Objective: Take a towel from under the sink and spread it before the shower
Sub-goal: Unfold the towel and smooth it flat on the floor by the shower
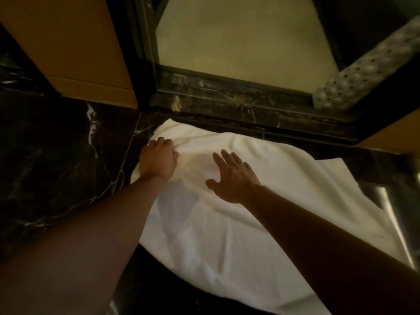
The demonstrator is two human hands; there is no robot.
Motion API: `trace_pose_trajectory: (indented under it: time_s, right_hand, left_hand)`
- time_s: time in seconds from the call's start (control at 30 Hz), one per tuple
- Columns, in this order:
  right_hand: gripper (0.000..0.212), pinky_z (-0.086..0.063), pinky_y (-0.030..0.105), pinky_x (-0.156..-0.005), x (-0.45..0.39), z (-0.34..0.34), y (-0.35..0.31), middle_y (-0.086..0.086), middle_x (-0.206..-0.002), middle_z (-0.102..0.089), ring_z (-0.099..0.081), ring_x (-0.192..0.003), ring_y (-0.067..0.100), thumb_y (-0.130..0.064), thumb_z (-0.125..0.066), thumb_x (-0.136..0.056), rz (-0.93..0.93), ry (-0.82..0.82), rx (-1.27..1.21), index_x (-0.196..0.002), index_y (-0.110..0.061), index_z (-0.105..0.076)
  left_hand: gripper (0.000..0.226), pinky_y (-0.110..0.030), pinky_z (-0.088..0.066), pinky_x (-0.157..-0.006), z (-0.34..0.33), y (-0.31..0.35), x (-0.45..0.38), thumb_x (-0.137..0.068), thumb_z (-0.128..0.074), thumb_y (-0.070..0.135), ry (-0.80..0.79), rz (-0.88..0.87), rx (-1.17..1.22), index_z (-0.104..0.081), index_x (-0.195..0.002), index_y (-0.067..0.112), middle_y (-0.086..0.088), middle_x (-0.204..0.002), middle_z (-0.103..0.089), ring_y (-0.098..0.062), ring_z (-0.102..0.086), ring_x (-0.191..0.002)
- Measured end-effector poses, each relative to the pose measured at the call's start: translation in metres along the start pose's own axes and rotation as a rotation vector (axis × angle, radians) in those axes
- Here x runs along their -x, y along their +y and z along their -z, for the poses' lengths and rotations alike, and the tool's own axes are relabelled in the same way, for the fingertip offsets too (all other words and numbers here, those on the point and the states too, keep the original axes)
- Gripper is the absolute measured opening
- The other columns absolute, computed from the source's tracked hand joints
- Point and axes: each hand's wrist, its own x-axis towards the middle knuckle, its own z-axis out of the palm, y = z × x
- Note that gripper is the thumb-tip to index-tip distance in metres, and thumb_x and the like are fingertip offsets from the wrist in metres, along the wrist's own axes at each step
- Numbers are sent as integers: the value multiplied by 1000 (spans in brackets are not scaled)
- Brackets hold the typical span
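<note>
Both hands are down on one white towel [238,223], the only towel in view, which lies on the dark veined marble floor [56,155] directly in front of the shower's dark stone threshold [227,105]. One left hand [158,159] sits at the towel's far left edge with its fingers curled down into the cloth, bunching a fold there; its fingertips are tucked under and cannot be seen, so how much cloth it grips is hard to tell. One right hand [231,178] is spread wide, fingers straight and apart, thumb out to the side, palm down over the towel's middle; whether the palm presses the cloth or hangs just above it cannot be told. Two bare forearms run in from the bottom corners and cover part of the towel's near side. The towel is wrinkled, with a raised ridge along its far edge near the threshold, and its near end is cut off by the bottom of the frame. Beyond the threshold lies the pale shower floor [245,46], and one white perforated mat [363,64], blurred, shows at the upper right, partly cut off. Dim light hides fine detail.
</note>
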Motion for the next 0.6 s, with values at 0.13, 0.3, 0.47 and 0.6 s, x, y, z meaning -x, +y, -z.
trace_pose_trajectory:
  time_s: [0.13,0.3,0.47,0.6]
  right_hand:
    - [83,-13,51,-121,32,19,33,3,-166,2,0,-151,27,-58,-49,-94,-96,19,14,-157,-28,-5]
    - [82,-16,51,-121,78,17,81,3,-165,0,-2,-151,26,-56,-50,-95,-202,31,-14,-157,-27,-6]
    - [79,-20,49,-120,110,23,154,4,-165,-8,-11,-150,25,-56,-50,-95,-371,81,-6,-157,-25,-12]
    - [75,-22,49,-119,119,23,208,3,-164,-14,-16,-149,25,-56,-48,-96,-445,99,-20,-156,-24,-17]
  left_hand:
    - [33,-45,-40,-91,5,41,3,-88,-55,26,3,-14,-8,-55,-118,13,-12,-119,-54,-32,-49,-111]
    - [37,-41,-40,-98,11,158,10,-92,-51,31,-29,-290,139,-51,-127,18,-6,-128,-51,-25,-47,-116]
    - [45,-40,-37,-102,8,243,34,-94,-49,33,-156,-504,135,-47,-136,18,-5,-137,-47,-24,-44,-123]
    - [51,-41,-28,-109,-1,278,43,-95,-46,34,-258,-516,149,-39,-144,20,-3,-151,-35,-24,-34,-135]
